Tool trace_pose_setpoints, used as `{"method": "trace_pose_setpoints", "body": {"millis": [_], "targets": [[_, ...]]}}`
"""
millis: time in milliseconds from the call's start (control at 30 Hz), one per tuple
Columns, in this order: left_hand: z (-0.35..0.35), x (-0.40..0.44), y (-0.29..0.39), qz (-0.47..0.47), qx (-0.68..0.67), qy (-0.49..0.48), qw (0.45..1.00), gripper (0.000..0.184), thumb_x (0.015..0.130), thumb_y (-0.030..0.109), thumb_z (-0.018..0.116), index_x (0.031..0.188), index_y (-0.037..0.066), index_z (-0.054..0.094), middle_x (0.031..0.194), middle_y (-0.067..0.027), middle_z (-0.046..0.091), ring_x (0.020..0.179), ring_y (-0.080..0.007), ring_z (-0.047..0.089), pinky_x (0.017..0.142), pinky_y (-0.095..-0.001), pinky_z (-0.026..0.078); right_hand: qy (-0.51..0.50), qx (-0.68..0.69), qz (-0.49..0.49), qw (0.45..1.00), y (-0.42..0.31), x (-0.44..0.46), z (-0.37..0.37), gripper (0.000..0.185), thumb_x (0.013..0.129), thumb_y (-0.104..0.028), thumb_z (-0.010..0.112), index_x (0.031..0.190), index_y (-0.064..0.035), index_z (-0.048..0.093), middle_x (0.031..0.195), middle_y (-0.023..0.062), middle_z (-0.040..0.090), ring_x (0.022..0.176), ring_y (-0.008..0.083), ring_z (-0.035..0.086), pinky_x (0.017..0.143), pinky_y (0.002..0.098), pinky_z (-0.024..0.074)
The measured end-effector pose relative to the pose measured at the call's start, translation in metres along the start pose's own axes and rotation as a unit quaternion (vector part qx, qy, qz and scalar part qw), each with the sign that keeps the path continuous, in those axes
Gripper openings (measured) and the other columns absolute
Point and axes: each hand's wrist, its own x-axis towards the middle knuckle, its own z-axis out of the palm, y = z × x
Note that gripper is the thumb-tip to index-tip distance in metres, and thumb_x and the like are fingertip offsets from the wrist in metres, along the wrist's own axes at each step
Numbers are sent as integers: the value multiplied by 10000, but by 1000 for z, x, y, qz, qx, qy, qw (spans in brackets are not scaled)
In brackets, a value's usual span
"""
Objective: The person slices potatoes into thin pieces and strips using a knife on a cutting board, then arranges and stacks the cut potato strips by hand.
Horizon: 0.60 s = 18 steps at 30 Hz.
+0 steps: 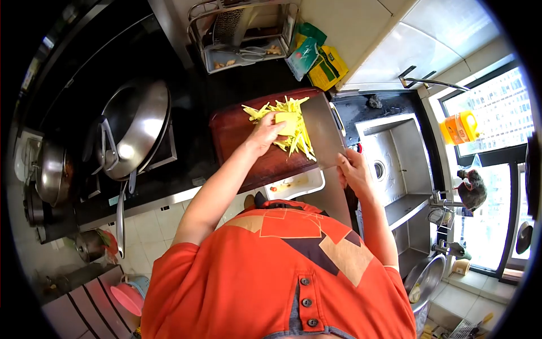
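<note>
My left hand [265, 134] grips a yellow potato piece [288, 124], thumb on top of it. Around and under that piece lies a heap of thin potato strips [302, 139] on a dark red-brown cutting board [232, 127]. In my right hand [354, 170] is a cleaver, fingers closed at its near end; the handle is mostly hidden by the hand. The wide grey cleaver blade [322, 127] lies along the right side of the strips, over the board's right part. Whether its edge touches the potato piece I cannot tell.
A white tray [316, 182] sits below the board's near edge. To the right is a steel sink [389, 152]. A wok [141, 133] stands on the stove at left. Behind the board are a wire rack [243, 62] and a yellow packet [328, 68].
</note>
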Motion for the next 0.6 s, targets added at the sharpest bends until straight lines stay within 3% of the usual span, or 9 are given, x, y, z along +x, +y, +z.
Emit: {"method": "trace_pose_setpoints", "body": {"millis": [100, 133, 167, 300, 367, 400, 467, 533, 600], "targets": [[-8, -19, 21, 19, -43, -12, 999, 390, 913, 95, 581, 1276, 23, 457, 1138, -114, 601, 976, -188, 627, 709, -297, 565, 57, -15, -49, 997, -15, -17, -13, 219, 963, -198, 512, 927, 11, 567, 547, -6, 465, 398, 73, 423, 387, 228, 340], [-11, -28, 29, 13, -68, -19, 997, 401, 907, 88, 588, 1280, 23, 456, 1134, -115, 603, 971, -190, 630, 708, -295, 566, 83, -5, -62, 995, -24, -21, -13, 225, 929, -157, 520, 778, 9, 529, 503, 19, 479, 404, 94, 456, 399, 272, 359], [-14, -36, 34, 13, -65, -18, 998, 401, 907, 88, 588, 1280, 23, 456, 1134, -115, 603, 971, -190, 630, 708, -295, 566, 88, -4, -69, 994, -25, -22, -13, 203, 926, -154, 522, 813, 12, 548, 522, 19, 494, 416, 89, 459, 400, 273, 360], [-35, -80, 39, 42, 134, 99, 985, 460, 856, 90, 639, 1274, 22, 461, 1096, -121, 631, 928, -214, 651, 728, -311, 563, 51, 13, -49, 997, -22, -21, 6, 186, 911, -141, 545, 1009, 4, 607, 631, 33, 557, 493, 77, 485, 446, 261, 385], [-72, -89, 17, 127, 399, 178, 890, 523, 781, 123, 675, 1254, 21, 477, 1026, -180, 661, 883, -307, 667, 753, -381, 542, 6, -65, -100, 993, -5, -9, 26, 195, 895, -155, 575, 949, 31, 598, 633, 129, 563, 508, 146, 495, 490, 312, 407], [-70, -99, 20, 123, 400, 187, 889, 523, 781, 123, 675, 1254, 21, 477, 1026, -180, 661, 883, -307, 667, 753, -381, 542, -19, -103, -128, 986, 2, -3, 37, 201, 889, -163, 584, 914, 37, 594, 640, 167, 564, 512, 174, 498, 502, 335, 414], [-58, -118, 30, 112, 637, 251, 720, 491, 788, 134, 648, 1241, 29, 488, 969, -207, 666, 854, -350, 661, 723, -427, 544, -83, -187, -80, 976, -12, 2, 62, 221, 881, -170, 586, 845, 48, 581, 674, 235, 561, 546, 266, 550, 543, 373, 434], [-60, -118, 20, 81, 610, 277, 738, 473, 768, 216, 671, 1179, 19, 546, 970, -233, 653, 870, -391, 638, 786, -453, 513, -103, -201, -147, 963, -6, 12, 88, 223, 874, -173, 564, 836, 45, 586, 739, 280, 590, 747, 446, 595, 662, 469, 458], [-62, -113, 9, 146, 615, 280, 722, 472, 760, 274, 700, 1131, 7, 581, 995, -236, 647, 829, -398, 642, 765, -437, 521, -123, -220, -158, 955, -11, 18, 102, 213, 876, -158, 537, 838, 47, 586, 765, 287, 598, 789, 460, 590, 706, 504, 456]]}}
